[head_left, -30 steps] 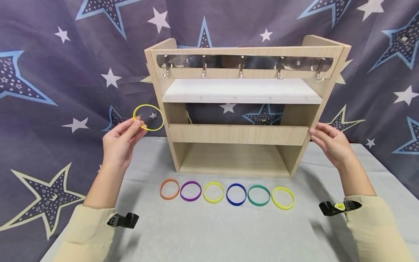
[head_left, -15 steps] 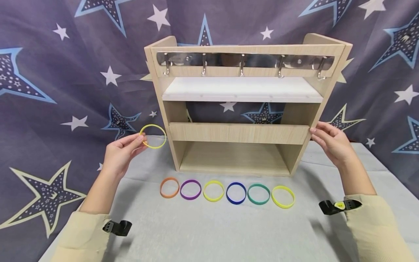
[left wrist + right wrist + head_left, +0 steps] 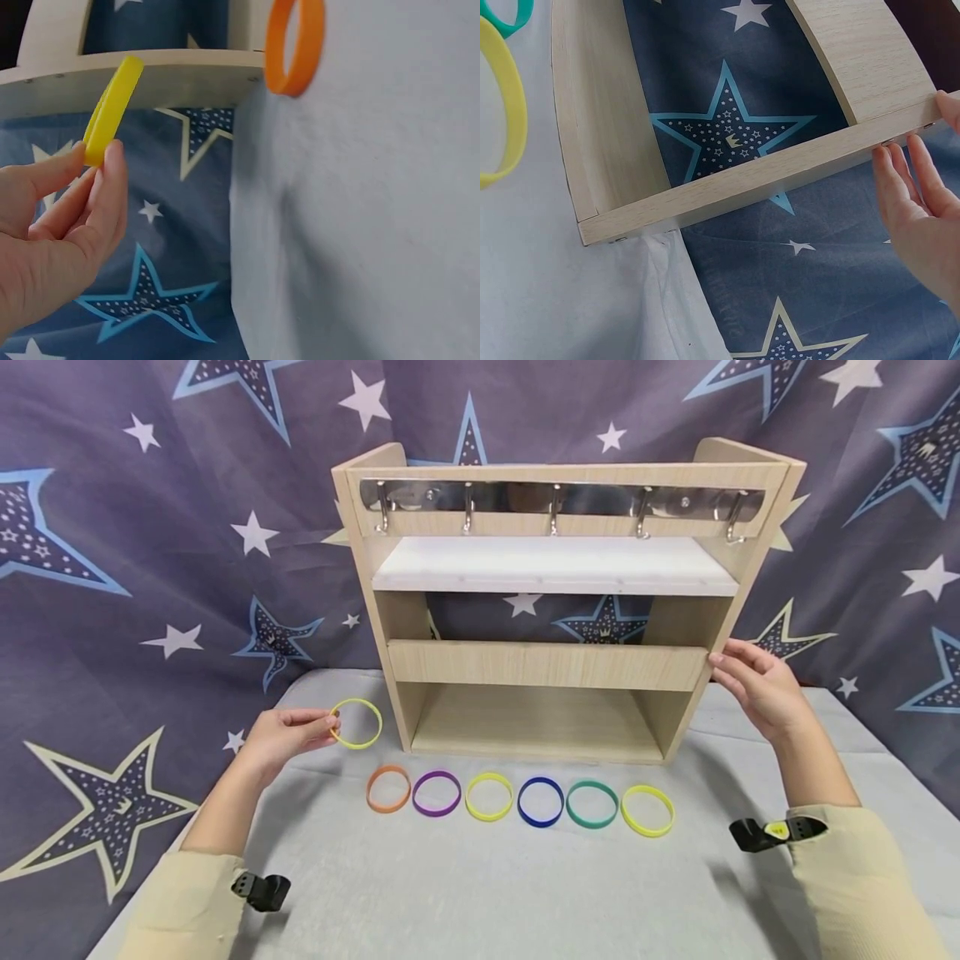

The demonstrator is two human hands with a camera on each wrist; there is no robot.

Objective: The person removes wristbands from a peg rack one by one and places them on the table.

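My left hand [image 3: 288,739] pinches a thin yellow silicone wristband [image 3: 112,112] between thumb and fingertips. The band is held upright, just left of the shelf unit's lower left corner. My right hand [image 3: 761,689] touches the right side panel of the wooden shelf unit [image 3: 551,664], thumb at its front edge and fingers fairly straight along the outer face. In front of the unit lies a row of wristbands: orange [image 3: 387,811], purple [image 3: 437,815], yellow [image 3: 489,819], blue [image 3: 540,825], green [image 3: 591,826] and another yellow one [image 3: 648,834].
Across the unit's top front runs a metal rail [image 3: 510,497] with several hooks [image 3: 554,514]. A white shelf board [image 3: 555,564] sits below it. Grey cloth covers the table [image 3: 480,893]. Behind hangs a dark curtain [image 3: 187,552] patterned with stars.
My left hand has come down with the yellow wristband, from beside the unit's middle to near its base. My right hand stays on the side panel. The row of wristbands is unchanged.
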